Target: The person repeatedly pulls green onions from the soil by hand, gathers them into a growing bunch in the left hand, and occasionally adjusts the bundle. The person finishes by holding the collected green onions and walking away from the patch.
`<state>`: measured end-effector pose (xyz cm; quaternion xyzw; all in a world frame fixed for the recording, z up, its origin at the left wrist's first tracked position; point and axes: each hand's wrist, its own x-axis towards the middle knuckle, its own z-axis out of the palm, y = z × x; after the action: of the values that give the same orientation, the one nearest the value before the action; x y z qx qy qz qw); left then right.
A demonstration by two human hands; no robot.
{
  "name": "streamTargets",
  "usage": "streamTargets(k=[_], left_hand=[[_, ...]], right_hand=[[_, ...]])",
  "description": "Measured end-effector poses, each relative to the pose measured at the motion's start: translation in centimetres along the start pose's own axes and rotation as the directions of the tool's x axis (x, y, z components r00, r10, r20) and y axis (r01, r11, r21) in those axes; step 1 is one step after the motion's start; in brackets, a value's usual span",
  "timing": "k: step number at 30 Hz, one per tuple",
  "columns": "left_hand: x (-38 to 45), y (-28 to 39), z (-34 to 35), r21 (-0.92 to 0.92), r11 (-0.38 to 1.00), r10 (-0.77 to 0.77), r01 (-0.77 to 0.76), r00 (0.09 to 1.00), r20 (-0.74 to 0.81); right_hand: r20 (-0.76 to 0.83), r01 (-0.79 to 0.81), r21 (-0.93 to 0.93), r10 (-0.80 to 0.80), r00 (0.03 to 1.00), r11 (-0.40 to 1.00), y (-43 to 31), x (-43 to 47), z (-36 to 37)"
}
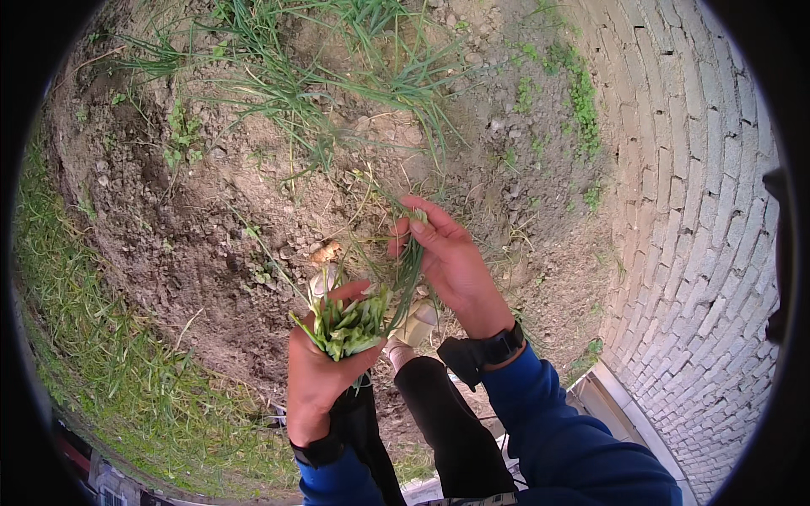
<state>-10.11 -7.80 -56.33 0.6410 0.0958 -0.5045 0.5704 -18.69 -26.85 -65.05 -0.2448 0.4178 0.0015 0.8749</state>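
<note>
My left hand (323, 373) is closed around a bunch of green leafy stalks (351, 319), their cut or torn ends facing up. To its upper right, my right hand (449, 253) pinches several long thin green onion-like leaves (410, 265) between thumb and fingers; these hang down towards the bunch. Beyond both hands, clumps of long, narrow-leaved green plants (285, 88) grow from the dry soil. Each wrist wears a black band.
Bare crumbly soil (209, 253) surrounds the plants. Grass (126, 392) borders it on the left, a brick wall (690, 221) on the right. Small weeds (583, 104) grow near the wall. My shoes (414, 322) stand on the soil below the hands.
</note>
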Motion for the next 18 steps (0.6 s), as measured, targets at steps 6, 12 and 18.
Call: streamTargets(k=[6,12,18], left_hand=[[0.9,-0.5,1.2,-0.085,0.994,-0.078,0.076,0.997,-0.025],[0.9,-1.7,1.9,-0.317,0.946,-0.108,0.07,0.989,-0.105],[1.1,-2.7,2.8,-0.3,0.943,-0.144,0.143,0.989,0.018]], right_hand=[[0.153,-0.093,0.046,0.085,0.985,0.995,-1.0,-1.6,2.7],[0.19,-0.158,0.154,0.128,0.973,0.975,-1.4,-3.1,4.0],[0.136,-0.051,0.247,0.017,0.99,0.968,-0.6,-3.6,5.0]])
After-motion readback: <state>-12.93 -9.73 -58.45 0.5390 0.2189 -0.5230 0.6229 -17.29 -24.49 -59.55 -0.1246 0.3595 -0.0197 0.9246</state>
